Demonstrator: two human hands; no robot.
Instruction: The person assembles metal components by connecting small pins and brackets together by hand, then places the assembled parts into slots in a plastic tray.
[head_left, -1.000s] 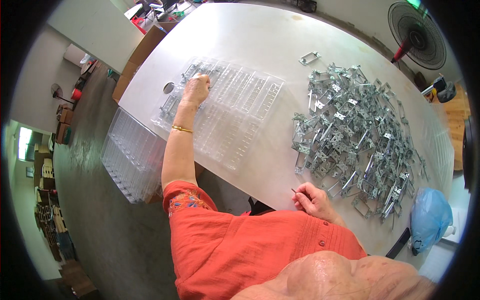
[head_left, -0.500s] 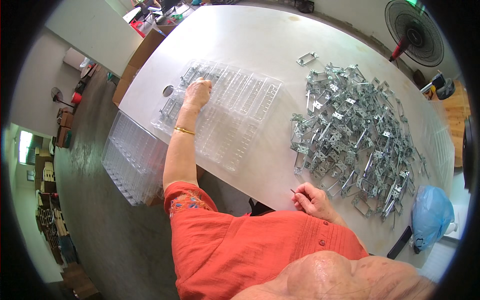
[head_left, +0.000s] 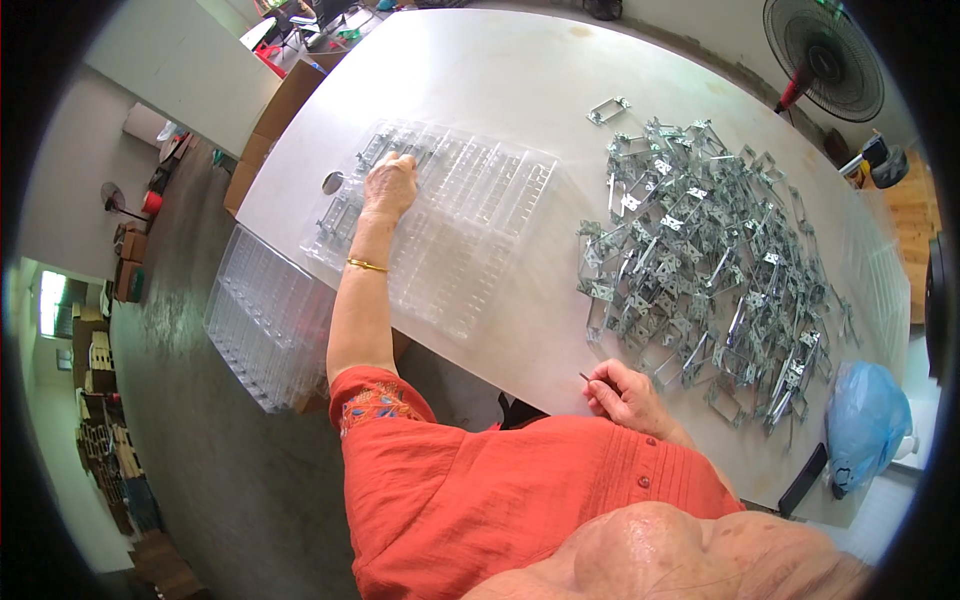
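My left hand (head_left: 391, 184), bent down over a clear plastic tray (head_left: 455, 235) on the table, has its fingers drawn together at the tray's far left part. Metal brackets lie in the slots around it, one bracket (head_left: 343, 216) left of the wrist. What those fingertips hold, if anything, is hidden. Close to the table's near edge, my right hand (head_left: 626, 394) is closed, and the tip of a thin dark rod (head_left: 586, 377) pokes out between thumb and fingers. Beside that hand rises a big heap of grey metal brackets (head_left: 700, 260).
One loose bracket (head_left: 608, 110) lies beyond the heap. Stacked clear trays (head_left: 268, 315) stand left of the table, near a cardboard box (head_left: 262, 135). At the right are a blue plastic bag (head_left: 868, 420), a dark phone-like slab (head_left: 803, 480) and a fan (head_left: 823, 62).
The view has shifted slightly. My left hand stays over the same part of the tray, with its fingers slightly moved; my right hand holds still with the rod.
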